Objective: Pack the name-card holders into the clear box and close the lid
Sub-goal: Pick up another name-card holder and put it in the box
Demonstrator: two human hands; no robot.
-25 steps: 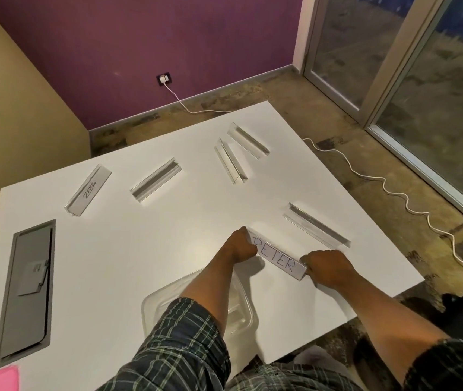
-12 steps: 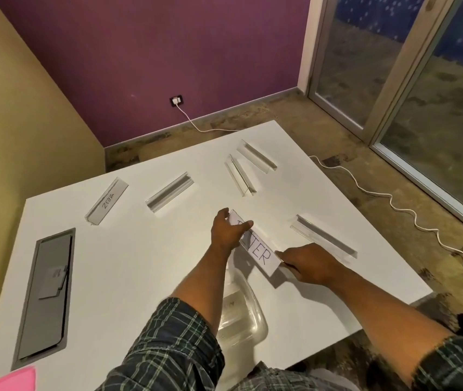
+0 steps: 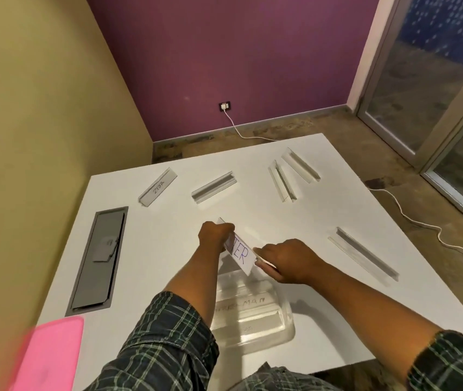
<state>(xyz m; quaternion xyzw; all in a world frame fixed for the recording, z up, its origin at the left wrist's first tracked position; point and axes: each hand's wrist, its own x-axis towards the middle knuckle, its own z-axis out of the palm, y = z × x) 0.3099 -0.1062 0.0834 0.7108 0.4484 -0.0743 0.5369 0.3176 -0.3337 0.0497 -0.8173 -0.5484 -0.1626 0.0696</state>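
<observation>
A name-card holder lettered in purple hangs tilted in the air just beyond the clear box. My left hand grips its far end and my right hand grips its near end. The clear box sits open near the table's front edge, with one lettered holder lying inside it. Several more holders lie on the white table: one labelled at the back left, one plain beside it, two at the back right, and one on the right.
A pink lid lies at the table's front left corner. A grey cable hatch is set into the table's left side. A white cable runs across the floor to the right of the table.
Both hands have lifted the purple-lettered holder off the table, turned it and brought it toward the clear box. The camera view has shifted, and the pink lid now shows more.
</observation>
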